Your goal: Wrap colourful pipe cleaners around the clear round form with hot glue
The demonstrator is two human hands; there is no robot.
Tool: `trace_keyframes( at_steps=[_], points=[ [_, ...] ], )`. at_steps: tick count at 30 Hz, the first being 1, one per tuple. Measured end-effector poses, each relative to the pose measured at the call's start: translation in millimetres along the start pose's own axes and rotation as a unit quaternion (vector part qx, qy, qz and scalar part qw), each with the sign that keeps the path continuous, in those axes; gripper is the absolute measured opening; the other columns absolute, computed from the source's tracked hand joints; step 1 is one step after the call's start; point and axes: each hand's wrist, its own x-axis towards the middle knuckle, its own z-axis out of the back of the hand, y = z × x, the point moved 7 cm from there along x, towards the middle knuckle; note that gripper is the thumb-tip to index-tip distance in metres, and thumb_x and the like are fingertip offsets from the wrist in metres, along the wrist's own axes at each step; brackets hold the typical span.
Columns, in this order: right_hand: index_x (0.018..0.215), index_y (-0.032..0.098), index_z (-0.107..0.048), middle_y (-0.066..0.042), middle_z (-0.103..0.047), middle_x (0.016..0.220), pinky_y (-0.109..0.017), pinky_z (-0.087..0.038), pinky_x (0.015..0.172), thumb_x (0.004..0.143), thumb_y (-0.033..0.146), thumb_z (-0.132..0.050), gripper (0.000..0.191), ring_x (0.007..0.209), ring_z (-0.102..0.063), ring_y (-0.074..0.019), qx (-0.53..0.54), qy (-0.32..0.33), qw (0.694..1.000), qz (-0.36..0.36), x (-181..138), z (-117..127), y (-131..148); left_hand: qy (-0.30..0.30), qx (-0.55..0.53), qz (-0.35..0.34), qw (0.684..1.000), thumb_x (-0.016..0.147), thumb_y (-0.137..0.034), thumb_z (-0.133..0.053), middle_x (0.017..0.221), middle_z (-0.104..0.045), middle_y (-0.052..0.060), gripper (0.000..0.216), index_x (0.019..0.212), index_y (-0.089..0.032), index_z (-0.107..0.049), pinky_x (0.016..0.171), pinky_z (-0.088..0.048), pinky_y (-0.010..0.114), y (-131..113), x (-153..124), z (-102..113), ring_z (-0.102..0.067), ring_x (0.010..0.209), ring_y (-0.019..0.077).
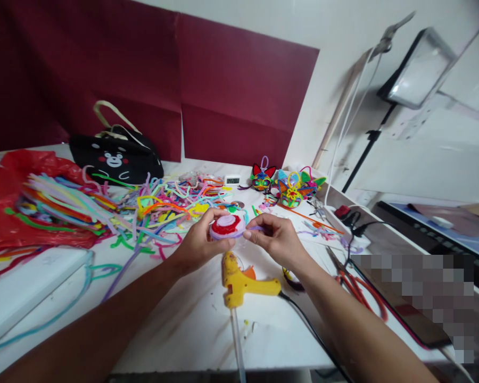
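My left hand (199, 242) holds a round coiled pipe-cleaner disc (227, 226), lilac at the rim, with red and pink in the middle. My right hand (277, 239) pinches the loose lilac pipe-cleaner end (257, 229) at the disc's right edge. Both hands hover over the white table (175, 324), just above a yellow glue gun (239, 279) that lies on it.
A heap of coloured pipe cleaners (104, 207) covers the table's left and middle, partly on a red plastic bag (8, 181). A black bear-face bag (117, 157) stands behind. Finished pipe-cleaner figures (291, 189) sit at the back right. Red-handled pliers (355, 284) and cables lie to the right.
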Motion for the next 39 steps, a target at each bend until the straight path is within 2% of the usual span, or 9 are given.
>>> trace_keyframes(
  at_steps=[7, 14, 22, 28, 39],
  points=[
    [0.076, 0.016, -0.067, 0.003, -0.054, 0.061, -0.026, -0.029, 0.052, 0.063, 0.048, -0.084, 0.038, 0.055, -0.040, -0.0103, 0.044, 0.003, 0.999, -0.031, 1, -2, -2, 0.025, -0.081, 0.032, 0.996, 0.069, -0.032, -0.078, 0.107, -0.063, 0.005, 0.052, 0.114, -0.021, -0.054, 0.079, -0.049, 0.031, -3, 0, -7, -0.062, 0.098, 0.0236],
    [0.071, 0.017, -0.065, 0.004, -0.060, 0.063, -0.025, -0.033, 0.055, 0.051, 0.040, -0.092, 0.041, 0.057, -0.045, -0.0102, 0.116, 0.014, 0.990, -0.072, 2, -4, -2, 0.039, -0.112, 0.024, 0.993, 0.066, -0.033, -0.080, 0.105, -0.064, 0.003, 0.054, 0.114, -0.022, -0.056, 0.078, -0.048, 0.029, -5, 1, -7, -0.061, 0.093, 0.0209],
    [0.072, 0.016, -0.066, 0.004, -0.060, 0.064, -0.024, -0.034, 0.056, 0.051, 0.036, -0.092, 0.039, 0.057, -0.047, -0.0089, 0.148, 0.028, 0.985, -0.089, 2, -5, -6, 0.038, -0.139, 0.049, 0.988, 0.061, -0.037, -0.084, 0.112, -0.064, 0.005, 0.062, 0.114, -0.022, -0.056, 0.081, -0.050, 0.032, -1, 0, -8, -0.062, 0.100, 0.0245],
    [0.072, 0.017, -0.065, 0.005, -0.059, 0.062, -0.024, -0.034, 0.055, 0.048, 0.038, -0.093, 0.043, 0.055, -0.047, -0.0087, 0.155, 0.035, 0.983, -0.094, 3, -6, -7, 0.036, -0.151, 0.053, 0.987, 0.060, -0.036, -0.085, 0.110, -0.065, 0.005, 0.065, 0.116, -0.023, -0.056, 0.083, -0.050, 0.034, 3, 0, -7, -0.063, 0.100, 0.0264],
    [0.071, 0.016, -0.064, 0.006, -0.057, 0.057, -0.023, -0.032, 0.053, 0.047, 0.035, -0.093, 0.042, 0.052, -0.045, -0.0077, 0.163, 0.035, 0.981, -0.097, 7, -11, -17, 0.068, -0.179, 0.071, 0.979, 0.067, -0.033, -0.081, 0.107, -0.065, 0.004, 0.061, 0.120, -0.024, -0.052, 0.082, -0.048, 0.030, 1, -3, -8, -0.061, 0.099, 0.0224]
  ],
)
